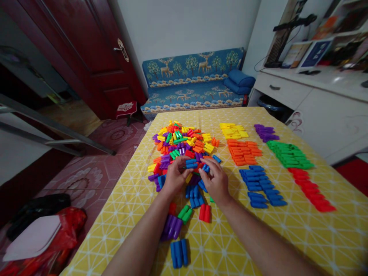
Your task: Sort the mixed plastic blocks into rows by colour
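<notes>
My left hand (pixel 176 174) is closed on a blue plastic piece (pixel 190 164) at the near edge of a mixed heap (pixel 179 140) of coloured tube-shaped pieces. Just to its right, my right hand (pixel 215 178) pinches another blue piece (pixel 206 168). Below the hands lie more blue pieces (pixel 196 197), a red group (pixel 205 213), a green pair (pixel 185 214), purple pieces (pixel 171 227) and a blue group (pixel 178 253). On the right, pieces lie grouped by colour: yellow (pixel 233 130), orange (pixel 243 152), blue (pixel 260 186), purple (pixel 266 133), green (pixel 290 155) and red (pixel 311 189).
The table has a yellow patterned cloth (pixel 115 226). Behind it stands a blue sofa (pixel 189 97). A white cabinet (pixel 322 111) is at the right. At the left are a metal frame (pixel 63 142) and a red bag (pixel 71 226) on the floor.
</notes>
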